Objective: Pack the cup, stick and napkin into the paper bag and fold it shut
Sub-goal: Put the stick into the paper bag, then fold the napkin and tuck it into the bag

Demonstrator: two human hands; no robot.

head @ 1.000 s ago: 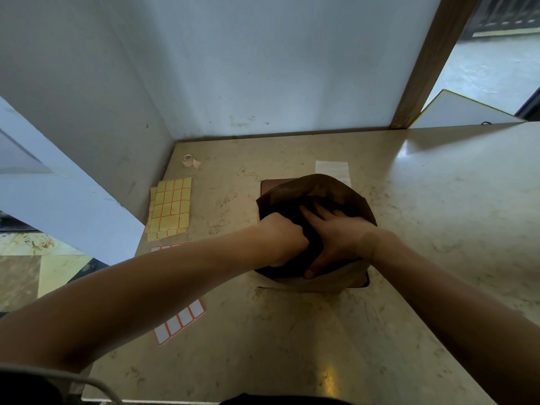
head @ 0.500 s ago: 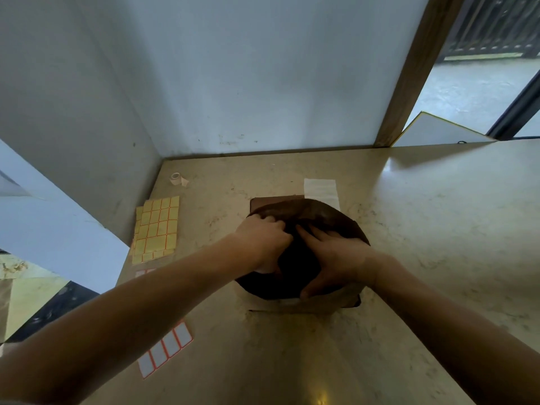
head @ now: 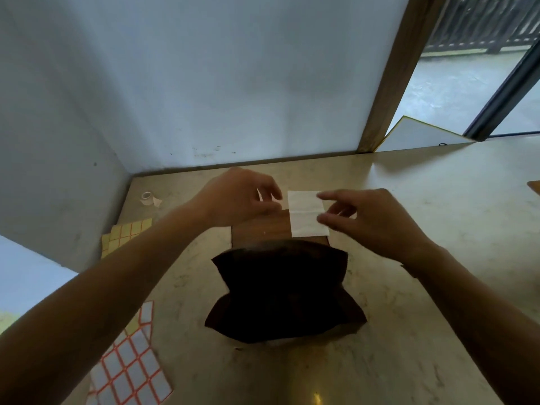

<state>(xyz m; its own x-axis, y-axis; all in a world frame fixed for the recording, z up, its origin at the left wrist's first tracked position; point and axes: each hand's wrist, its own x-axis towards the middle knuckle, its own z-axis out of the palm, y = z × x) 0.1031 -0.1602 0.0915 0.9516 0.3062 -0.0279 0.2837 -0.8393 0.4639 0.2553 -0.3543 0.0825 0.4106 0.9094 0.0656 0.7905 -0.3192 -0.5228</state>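
Both hands were out past the bag, at the napkin.

Left hand: fingers curled, thumb and fingertips close together just left of the napkin, at its left edge. Couldn't tell whether they had actually pinched it; the contact point was blurred.

Right hand: part open, thumb and index finger spread, tips at the napkin's right edge, one near the top corner and one lower down. Looked like touching, but a firm hold couldn't be confirmed. Other fingers were loosely bent behind.

The napkin was white, rectangular, with a fold crease across it, and sat between the two sets of fingertips. Its lower half overlapped a brown board lying flat on the counter.

The paper bag stood nearer the person than both hands, below the fingers in view, apart from them. Its mouth was open and dark inside; contents weren't visible. Cup and stick weren't identifiable.

Left of the left forearm: yellow label sheets, a small tape roll near the wall, and white labels with orange borders at the near counter edge.
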